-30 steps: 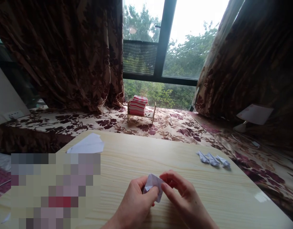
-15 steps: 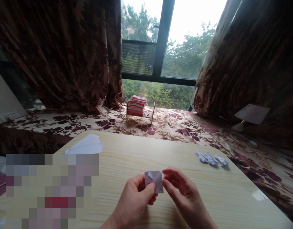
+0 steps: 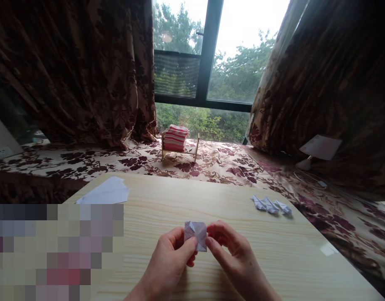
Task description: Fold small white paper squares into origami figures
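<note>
A small square of folded white paper (image 3: 198,234) is held above the table, with creases meeting near its middle and a small raised flap at its upper left. My left hand (image 3: 173,255) pinches it from the left, thumb on the front and fingers curled behind. At its right edge is my right hand (image 3: 231,251), the thumb and index fingertips against the edge and the other fingers bent behind them. Several small folded paper pieces (image 3: 270,205) lie in a row to the right, apart from both hands.
White paper sheets (image 3: 106,191) lie at the far left of the wooden table (image 3: 167,194). Behind it, a little rack with folded pink-striped cloths (image 3: 176,139) stands on a floral-covered ledge (image 3: 132,161). A lamp (image 3: 320,147) is at right. The lower left is pixelated.
The whole view has shifted a little, so things appear further left. My right fingertips have come closer to the paper's right edge. The left hand keeps its pinch.
</note>
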